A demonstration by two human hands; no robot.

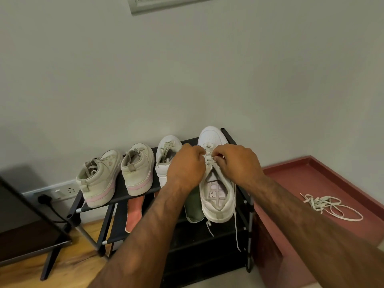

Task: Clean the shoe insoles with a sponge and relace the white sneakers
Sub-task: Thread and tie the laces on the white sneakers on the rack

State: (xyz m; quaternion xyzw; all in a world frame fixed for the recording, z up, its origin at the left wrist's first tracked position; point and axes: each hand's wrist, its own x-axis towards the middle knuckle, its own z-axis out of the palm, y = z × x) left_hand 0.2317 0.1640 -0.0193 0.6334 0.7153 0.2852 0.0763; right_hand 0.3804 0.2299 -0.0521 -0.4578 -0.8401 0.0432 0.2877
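At rack point(117, 190) rt edge — white sneaker point(216, 183), heel overhanging | L hand point(187, 167) + R hand point(239, 163) grips pinch lace point(208, 161)

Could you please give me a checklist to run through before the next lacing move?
1. Grip: left hand and right hand pinch the lace: ok.
2. Seat: white sneaker heel overhangs the rack front edge: not ok.
3. Slack: lace ends hang loose: ok.
4. Target: next eyelet hidden by hands: cannot tell.
5. Insole: green insole lies beside sneaker, not inside: not ok.
6. Spare: second lace on red ledge: ok.
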